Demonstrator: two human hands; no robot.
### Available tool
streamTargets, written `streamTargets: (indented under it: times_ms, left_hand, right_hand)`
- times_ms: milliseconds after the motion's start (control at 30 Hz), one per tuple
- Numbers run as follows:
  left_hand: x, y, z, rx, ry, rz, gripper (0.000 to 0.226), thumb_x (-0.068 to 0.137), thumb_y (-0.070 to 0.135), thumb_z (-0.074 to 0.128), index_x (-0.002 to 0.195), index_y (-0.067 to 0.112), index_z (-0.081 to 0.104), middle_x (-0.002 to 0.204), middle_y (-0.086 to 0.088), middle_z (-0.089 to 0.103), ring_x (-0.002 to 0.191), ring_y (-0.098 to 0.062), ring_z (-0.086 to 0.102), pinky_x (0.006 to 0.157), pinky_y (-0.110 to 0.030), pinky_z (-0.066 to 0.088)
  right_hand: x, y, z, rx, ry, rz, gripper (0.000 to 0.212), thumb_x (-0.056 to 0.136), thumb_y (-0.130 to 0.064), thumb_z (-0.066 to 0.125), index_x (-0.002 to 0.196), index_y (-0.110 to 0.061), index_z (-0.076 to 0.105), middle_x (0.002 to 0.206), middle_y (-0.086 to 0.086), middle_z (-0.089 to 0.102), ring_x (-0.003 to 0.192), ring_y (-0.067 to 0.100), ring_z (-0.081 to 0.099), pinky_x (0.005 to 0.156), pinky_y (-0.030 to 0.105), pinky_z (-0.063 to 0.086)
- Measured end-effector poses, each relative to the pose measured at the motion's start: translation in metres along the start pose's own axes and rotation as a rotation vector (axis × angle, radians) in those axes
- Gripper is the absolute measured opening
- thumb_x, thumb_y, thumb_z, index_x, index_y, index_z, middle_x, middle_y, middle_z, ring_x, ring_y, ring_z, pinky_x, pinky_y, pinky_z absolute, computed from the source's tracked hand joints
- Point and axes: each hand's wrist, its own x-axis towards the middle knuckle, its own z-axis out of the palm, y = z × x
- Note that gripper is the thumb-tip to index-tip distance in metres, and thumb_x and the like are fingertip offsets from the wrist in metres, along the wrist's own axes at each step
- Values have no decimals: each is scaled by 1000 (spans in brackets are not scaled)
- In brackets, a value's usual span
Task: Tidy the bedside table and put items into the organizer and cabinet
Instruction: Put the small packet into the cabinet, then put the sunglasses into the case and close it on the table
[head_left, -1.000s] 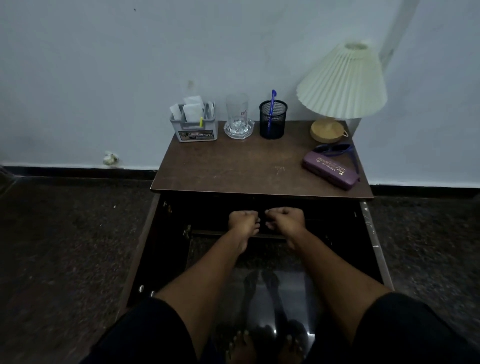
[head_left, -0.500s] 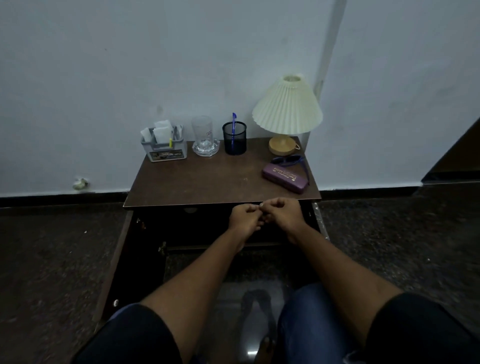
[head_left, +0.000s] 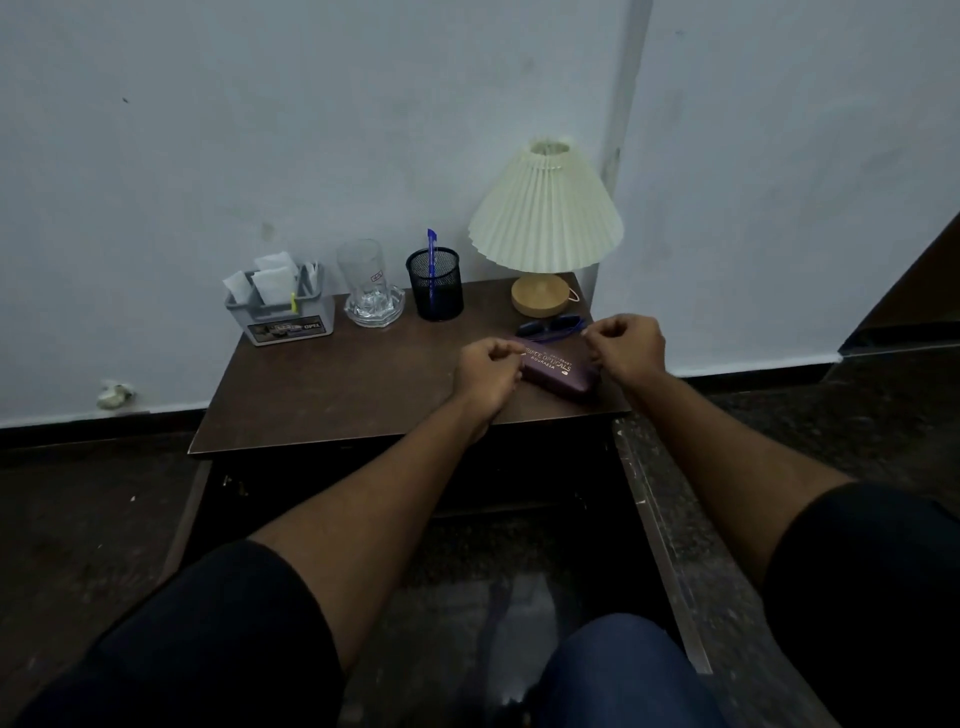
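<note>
The bedside table (head_left: 358, 400) carries every item in one row. Well to the left of the left fingers stands the grey organizer (head_left: 283, 318), already stocked with paper sachets and pushed against the wall, presumably so that the front of the top stays free for handling. Next, also left of and beyond those fingers, come the glass mug (head_left: 370, 283) and the mesh pen cup (head_left: 435, 285) with a blue pen (head_left: 431, 248) upright in it.

The left hand (head_left: 483, 374) sits at the near-left end of the purple spectacle case (head_left: 556, 370), fingers curled inward. We cannot tell whether they pinch the case or only meet it.

The case lies flat between the two sets of fingers – the object in hand, by our judgement. Just beyond it lie blue sunglasses (head_left: 550, 328), and farther back stands the lamp (head_left: 544, 208).

The right hand (head_left: 628, 349) mirrors the left at the far-right end, fingers likewise curled, its grip equally unclear. One hand at each end suits a level lift or opening the lid.

Below the fingers, the cabinet (head_left: 363, 483) stands open – a likely destination.
</note>
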Motion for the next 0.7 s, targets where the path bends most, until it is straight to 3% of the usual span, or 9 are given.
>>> streamTargets:
  times_ms: [67, 167, 267, 467, 700]
  left_hand:
    - [13, 0, 0, 6, 26, 13, 23, 94, -5, 53, 91, 12, 68, 73, -1, 64, 60, -10, 55, 56, -19, 47]
    - [26, -6, 0, 0, 46, 17, 30, 95, -3, 53, 80, 20, 65, 75, 1, 66, 63, -9, 57, 58, -22, 49]
    - [33, -14, 1, -22, 74, 19, 31, 94, -3, 53, 79, 22, 65, 74, 1, 66, 62, -8, 58, 56, -20, 50]
    - [37, -28, -3, -63, 109, -4, 22, 95, -2, 53, 93, 14, 67, 81, -3, 66, 64, -8, 59, 57, -20, 51]
    - [31, -30, -13, -95, 121, -1, 25, 95, 0, 53, 87, 20, 67, 84, -3, 68, 68, -9, 61, 61, -21, 53]
  right_hand:
    - [15, 4, 3, -92, 17, -16, 9, 81, -18, 76, 73, -17, 74, 76, -2, 73, 79, 19, 71, 84, 41, 61]
    - [31, 10, 10, -205, -8, -40, 3, 81, -20, 76, 82, -17, 76, 83, 1, 72, 87, 20, 69, 84, 34, 58]
    - [44, 15, 17, -286, -18, -14, 15, 79, -21, 77, 88, -9, 76, 90, 9, 74, 86, 25, 69, 82, 39, 60]
    - [55, 17, 24, -397, -20, 8, 14, 82, -15, 70, 92, -7, 76, 95, 13, 74, 87, 31, 69, 80, 42, 61]
    - [52, 5, 9, -351, 42, -3, 17, 82, -9, 68, 94, -4, 80, 95, 15, 76, 91, 33, 71, 85, 43, 60]
